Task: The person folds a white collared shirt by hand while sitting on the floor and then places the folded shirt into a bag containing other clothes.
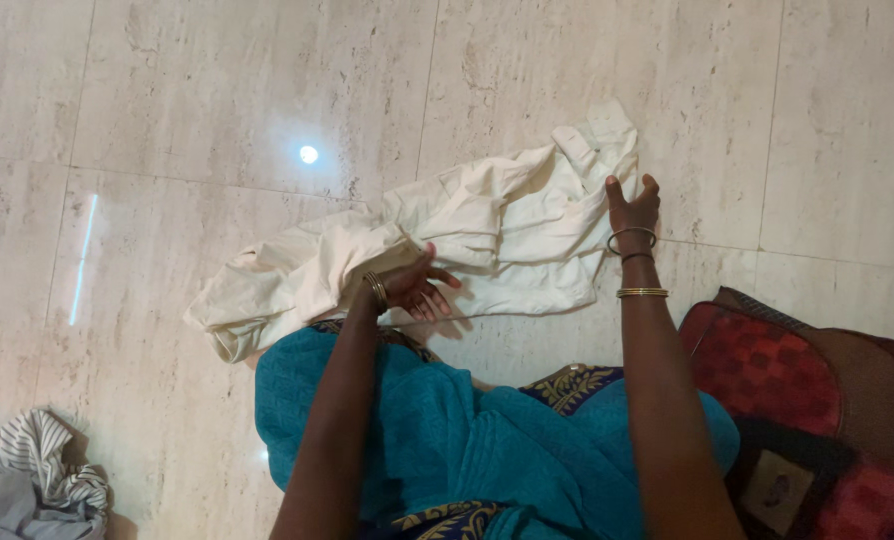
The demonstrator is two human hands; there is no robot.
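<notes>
**Both hands on the cream cloth**

We see a cream cloth (467, 235) lying crumpled on the marble floor (197, 90), just ahead of our knees. Our left hand (417, 285) rests on its near edge, fingers spread and loose, gripping nothing. Our right hand (634, 207) touches the cloth's right edge; we cannot tell whether it pinches the fabric. A striped cloth (37, 470) lies well apart by the floor's near-left corner, and a red cushion (797, 400) sits beside us on the right.

Cream-white cotton garment (467, 235), crumpled and partly spread, is laid on the pale marble floor approx. centre of view. Its right end, w/ a buttoned band, is bunched; its left end is rolled into loose folds.
</notes>
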